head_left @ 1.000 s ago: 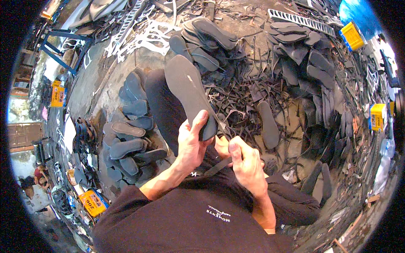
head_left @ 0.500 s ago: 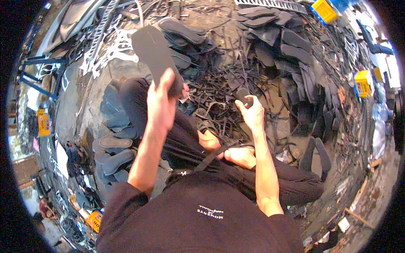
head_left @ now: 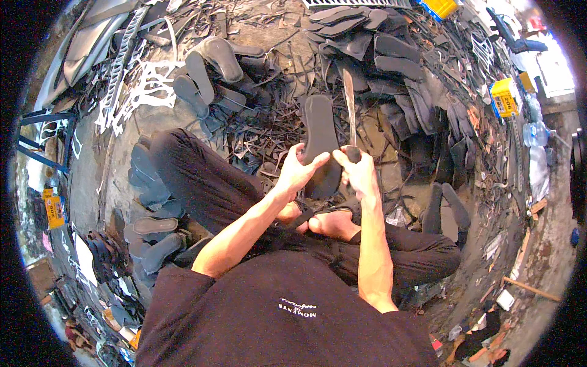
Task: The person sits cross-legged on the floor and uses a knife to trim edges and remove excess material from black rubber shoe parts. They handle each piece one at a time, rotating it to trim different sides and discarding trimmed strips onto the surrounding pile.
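A dark grey shoe sole (head_left: 319,125) stands upright in front of me, its toe end pointing away. My left hand (head_left: 298,170) is closed on the sole's left side, the thumb lying across its face. In my right hand (head_left: 361,174) is a knife (head_left: 350,101), gripped by its dark handle, with the long, worn blade pointing away from me. The blade runs just right of the sole, and a gap shows between them. My right thumb is close to the sole's edge; whether it touches I cannot tell.
Dark offcuts (head_left: 257,131) litter the ground beyond my crossed legs. Piles of soles lie at the far left (head_left: 214,64), far right (head_left: 391,49) and beside my left knee (head_left: 153,235). White cut-out scraps (head_left: 150,88) lie further left. A yellow box (head_left: 504,98) stands at the right.
The sole has come from the upper left to the middle, held more upright. My hands have drawn close together, and the knife blade now shows. The view has shifted slightly.
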A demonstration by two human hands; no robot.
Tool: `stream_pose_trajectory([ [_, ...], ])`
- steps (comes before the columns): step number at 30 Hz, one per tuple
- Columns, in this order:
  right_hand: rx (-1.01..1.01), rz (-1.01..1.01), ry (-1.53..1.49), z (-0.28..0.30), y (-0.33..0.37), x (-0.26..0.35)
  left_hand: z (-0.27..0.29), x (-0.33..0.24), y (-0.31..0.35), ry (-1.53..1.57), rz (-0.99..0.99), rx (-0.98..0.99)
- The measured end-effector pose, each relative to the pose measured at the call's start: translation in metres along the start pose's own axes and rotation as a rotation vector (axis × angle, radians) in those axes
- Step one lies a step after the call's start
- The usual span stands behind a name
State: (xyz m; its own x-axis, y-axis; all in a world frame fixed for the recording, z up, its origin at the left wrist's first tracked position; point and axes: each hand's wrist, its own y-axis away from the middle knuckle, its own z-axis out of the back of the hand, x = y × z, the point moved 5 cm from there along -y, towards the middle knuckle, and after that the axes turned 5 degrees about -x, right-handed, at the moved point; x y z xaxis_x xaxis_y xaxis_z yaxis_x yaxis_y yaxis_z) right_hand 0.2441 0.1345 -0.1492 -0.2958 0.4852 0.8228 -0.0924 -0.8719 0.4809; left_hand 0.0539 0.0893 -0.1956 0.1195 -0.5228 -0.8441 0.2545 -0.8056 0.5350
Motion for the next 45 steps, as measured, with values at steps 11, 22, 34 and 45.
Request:
stream_pose_trajectory([
  [11, 0.061, 0.37, 0.112, 0.009, 0.151, 0.04, 0.056, -0.126, 0.075, 0.263, 0.012, 0.137],
  [22, -0.166, 0.604, 0.064, 0.0, 0.057, 0.057, 0.03, -0.125, 0.144, 0.192, 0.119, 0.296],
  [34, 0.323, 0.297, -0.046, -0.022, 0.164, 0.048, 0.076, -0.104, 0.1, 0.245, -0.122, 0.152],
  [45, -0.158, 0.658, 0.332, 0.008, 0.167, 0.008, 0.07, -0.138, 0.105, 0.382, 0.106, 0.403],
])
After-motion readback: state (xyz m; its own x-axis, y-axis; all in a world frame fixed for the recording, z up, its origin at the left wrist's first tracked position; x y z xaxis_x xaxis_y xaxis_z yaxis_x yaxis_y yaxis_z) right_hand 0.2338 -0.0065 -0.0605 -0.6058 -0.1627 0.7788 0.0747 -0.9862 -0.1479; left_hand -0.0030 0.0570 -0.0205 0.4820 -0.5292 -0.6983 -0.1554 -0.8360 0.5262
